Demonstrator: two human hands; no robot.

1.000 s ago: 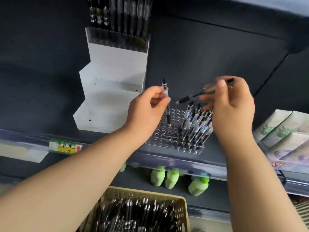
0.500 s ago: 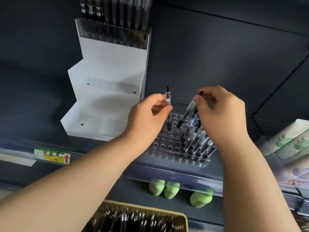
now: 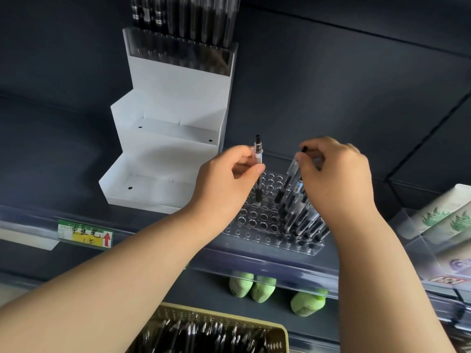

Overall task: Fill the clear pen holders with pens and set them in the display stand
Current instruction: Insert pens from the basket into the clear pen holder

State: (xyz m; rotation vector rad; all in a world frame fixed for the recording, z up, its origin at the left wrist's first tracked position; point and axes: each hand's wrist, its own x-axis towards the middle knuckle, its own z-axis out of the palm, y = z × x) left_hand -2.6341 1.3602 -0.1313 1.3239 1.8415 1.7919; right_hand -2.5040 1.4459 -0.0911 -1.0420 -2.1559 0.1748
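Note:
A clear pen holder with rows of round holes sits on the dark shelf; several black pens stand in its right side. My left hand pinches an upright clear-barrelled pen with its tip just above the holder's holes. My right hand pinches the top of a slanted pen whose tip points down into the holder. The white stepped display stand stands to the left, with a filled clear holder on its top step and bare lower steps.
A tan basket of loose black pens lies at the bottom centre. Green bottles lie on the shelf below. Pale green packets sit at the right in a clear bin. A price label is on the shelf rail.
My right hand swung its pen from nearly level to steep and lowered it toward the holder. My left hand stayed over the holder with its pen upright. The view shifted upward.

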